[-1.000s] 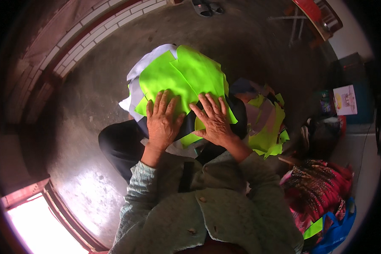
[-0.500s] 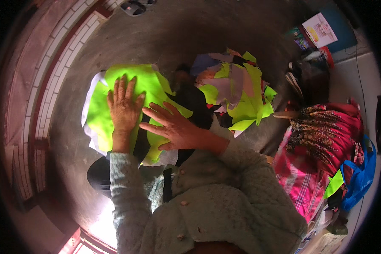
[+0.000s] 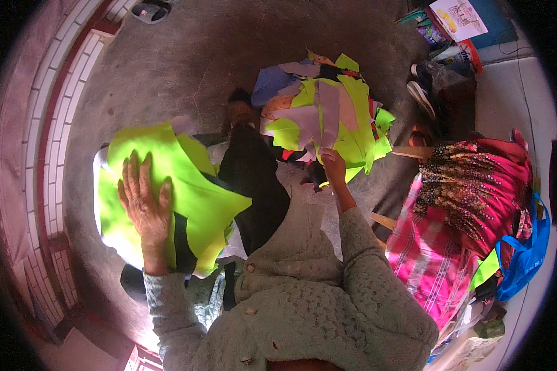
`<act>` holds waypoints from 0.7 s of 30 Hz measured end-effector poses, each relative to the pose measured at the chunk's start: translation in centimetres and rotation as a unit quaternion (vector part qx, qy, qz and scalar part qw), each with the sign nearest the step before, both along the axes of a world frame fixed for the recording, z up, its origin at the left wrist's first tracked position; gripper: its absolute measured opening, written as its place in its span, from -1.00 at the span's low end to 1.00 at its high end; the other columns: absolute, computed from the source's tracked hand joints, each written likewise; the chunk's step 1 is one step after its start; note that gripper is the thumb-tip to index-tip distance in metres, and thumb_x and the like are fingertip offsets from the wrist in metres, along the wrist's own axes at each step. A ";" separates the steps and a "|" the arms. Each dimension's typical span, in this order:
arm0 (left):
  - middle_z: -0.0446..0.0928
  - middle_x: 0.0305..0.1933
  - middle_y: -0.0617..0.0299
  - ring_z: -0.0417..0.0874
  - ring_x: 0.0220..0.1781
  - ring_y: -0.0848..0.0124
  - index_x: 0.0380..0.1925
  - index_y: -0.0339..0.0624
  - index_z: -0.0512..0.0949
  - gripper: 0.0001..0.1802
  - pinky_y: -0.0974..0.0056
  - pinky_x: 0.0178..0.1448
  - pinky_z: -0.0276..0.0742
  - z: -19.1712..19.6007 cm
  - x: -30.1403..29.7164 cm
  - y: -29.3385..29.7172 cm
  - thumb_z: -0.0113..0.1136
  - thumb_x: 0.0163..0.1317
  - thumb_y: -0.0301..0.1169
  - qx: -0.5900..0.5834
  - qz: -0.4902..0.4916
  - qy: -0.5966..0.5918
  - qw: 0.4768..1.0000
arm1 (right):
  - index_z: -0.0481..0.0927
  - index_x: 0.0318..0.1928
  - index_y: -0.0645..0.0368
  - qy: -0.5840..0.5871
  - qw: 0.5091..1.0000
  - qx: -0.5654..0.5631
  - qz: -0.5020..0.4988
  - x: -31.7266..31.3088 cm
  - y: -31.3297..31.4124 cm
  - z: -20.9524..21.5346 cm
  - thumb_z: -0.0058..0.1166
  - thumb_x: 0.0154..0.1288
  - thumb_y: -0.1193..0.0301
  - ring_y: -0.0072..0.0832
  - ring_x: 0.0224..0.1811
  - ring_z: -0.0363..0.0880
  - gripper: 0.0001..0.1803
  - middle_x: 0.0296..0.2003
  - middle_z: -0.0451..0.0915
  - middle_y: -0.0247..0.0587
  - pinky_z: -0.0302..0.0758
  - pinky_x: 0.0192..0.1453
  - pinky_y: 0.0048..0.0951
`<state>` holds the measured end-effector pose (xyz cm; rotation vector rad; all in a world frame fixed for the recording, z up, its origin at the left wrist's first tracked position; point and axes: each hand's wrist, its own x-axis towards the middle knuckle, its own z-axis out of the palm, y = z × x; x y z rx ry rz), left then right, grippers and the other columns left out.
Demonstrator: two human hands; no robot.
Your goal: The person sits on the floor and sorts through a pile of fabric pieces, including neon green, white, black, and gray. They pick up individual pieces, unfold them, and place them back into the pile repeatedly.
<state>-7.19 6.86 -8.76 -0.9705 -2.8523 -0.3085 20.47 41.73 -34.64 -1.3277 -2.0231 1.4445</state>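
two hands press fabric over a grey concrete floor.

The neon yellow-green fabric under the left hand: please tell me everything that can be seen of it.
The neon yellow-green fabric is a thin, matte cloth cut into irregular pieces with angular edges, lying in overlapping layers. It rests flat across the person's lap, over a white sheet that shows at its left edge and dark cloth at its right. The left hand presses on it with open palm and spread fingers. It looks smooth, with few folds. The right hand does not touch it; it reaches to a separate pile of scraps.
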 end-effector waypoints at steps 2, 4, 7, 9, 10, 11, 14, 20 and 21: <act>0.15 0.47 0.09 0.06 0.52 0.15 0.32 -0.08 0.31 -0.39 -0.05 0.51 -0.17 0.4 -0.3 0.7 -0.09 0.35 -0.03 0.005 -0.011 -0.011 1.000 | 0.54 -0.05 0.24 -0.009 0.999 0.025 -0.046 3.2 1.4 -4.7 0.19 0.18 0.31 -0.31 -0.18 0.64 -0.64 -0.24 0.65 -0.07 0.52 -0.07 -0.33; 0.14 0.48 0.10 0.05 0.52 0.13 0.32 -0.08 0.30 -0.38 -0.05 0.51 -0.17 0.0 -0.2 0.2 -0.10 0.35 -0.02 -0.011 -0.003 -0.008 1.000 | 0.53 -0.04 0.23 -0.076 0.991 0.098 -0.059 3.5 2.7 -5.5 0.24 0.15 0.30 -0.26 -0.14 0.62 -0.60 -0.22 0.62 -0.04 0.50 -0.05 -0.29; 0.14 0.48 0.08 0.04 0.53 0.12 0.33 -0.10 0.30 -0.39 -0.04 0.51 -0.16 0.4 0.0 0.6 -0.12 0.37 -0.03 -0.007 -0.002 -0.030 1.000 | 0.52 -0.03 0.22 -0.135 0.967 0.184 -0.113 3.3 4.6 -5.8 0.37 0.03 0.29 -0.11 -0.06 0.55 -0.49 -0.16 0.58 0.03 0.45 0.02 -0.17; 0.13 0.48 0.06 0.03 0.53 0.08 0.32 -0.07 0.29 -0.38 -0.12 0.51 -0.18 0.4 -0.2 0.6 -0.07 0.33 -0.05 -0.005 -0.004 -0.045 0.999 | 0.51 -0.02 0.24 -0.145 0.949 0.261 -0.105 2.7 6.0 -6.0 0.40 -0.01 0.25 -0.06 -0.04 0.53 -0.43 -0.15 0.58 0.05 0.43 0.04 -0.10; 0.14 0.47 0.04 0.03 0.53 0.07 0.32 -0.10 0.29 -0.37 -0.12 0.51 -0.18 0.5 -0.2 0.6 -0.12 0.35 0.00 -0.010 -0.004 -0.045 0.999 | 0.49 0.01 0.26 -0.183 0.945 0.253 -0.096 1.7 6.4 -5.1 0.41 -0.03 0.20 -0.04 -0.01 0.52 -0.37 -0.12 0.57 0.07 0.42 0.06 -0.08; 0.15 0.46 0.03 0.05 0.52 0.05 0.31 -0.12 0.29 -0.35 -0.12 0.51 -0.16 0.1 0.0 0.1 -0.17 0.37 0.05 -0.012 0.002 -0.043 0.999 | 0.47 0.04 0.28 -0.219 0.940 0.248 -0.082 0.2 7.0 -3.5 0.41 -0.05 0.15 -0.01 0.02 0.50 -0.30 -0.09 0.55 0.10 0.41 0.09 -0.06; 0.15 0.46 0.00 0.07 0.50 -0.01 0.31 -0.12 0.29 -0.33 -0.14 0.50 -0.14 0.0 -0.1 0.1 -0.19 0.37 0.10 -0.004 0.000 -0.040 0.999 | 0.41 0.13 0.34 -0.283 0.905 0.307 -0.083 -1.6 8.4 -3.7 0.42 -0.13 0.00 0.06 0.12 0.44 -0.10 0.03 0.50 0.18 0.36 0.18 -0.01; 0.14 0.45 -0.04 0.07 0.49 -0.07 0.31 -0.14 0.27 -0.32 -0.19 0.48 -0.10 -0.2 -0.5 0.3 -0.22 0.38 0.09 -0.022 0.004 -0.050 0.998 | 0.31 0.25 0.31 -0.315 0.893 0.320 -0.001 -4.7 9.2 -4.4 0.40 -0.14 -0.04 0.03 0.25 0.34 0.02 0.19 0.38 0.17 0.32 0.29 -0.05; 0.13 0.45 -0.05 0.07 0.49 -0.07 0.31 -0.14 0.27 -0.32 -0.20 0.48 -0.10 -0.2 -0.6 0.3 -0.22 0.38 0.09 -0.021 0.004 -0.049 0.999 | 0.31 0.26 0.30 -0.341 0.886 0.315 0.011 -5.3 9.2 -4.5 0.40 -0.14 -0.02 0.02 0.26 0.33 0.01 0.20 0.38 0.17 0.33 0.29 -0.05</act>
